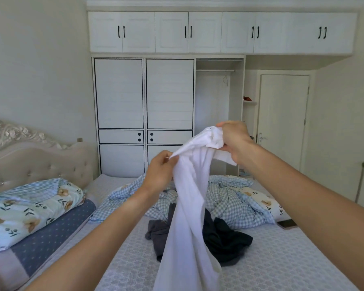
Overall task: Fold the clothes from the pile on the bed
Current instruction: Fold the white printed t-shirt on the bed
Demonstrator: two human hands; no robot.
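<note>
Biggest risk here: the white garment [189,206] is held bunched and twisted, so a crooked fold is likely unless it's shaken out. It's pinched above the dark pile [219,238] by the left hand [160,171] and gripped higher by the right hand [233,139], hanging long, thin, wrinkled.

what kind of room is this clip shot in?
A home bedroom, almost certainly. A bed with a tufted headboard and a crumpled checked duvet fills the foreground, and a white built-in wardrobe covers the far wall. Both hands hold up a white garment over dark clothes.
</note>
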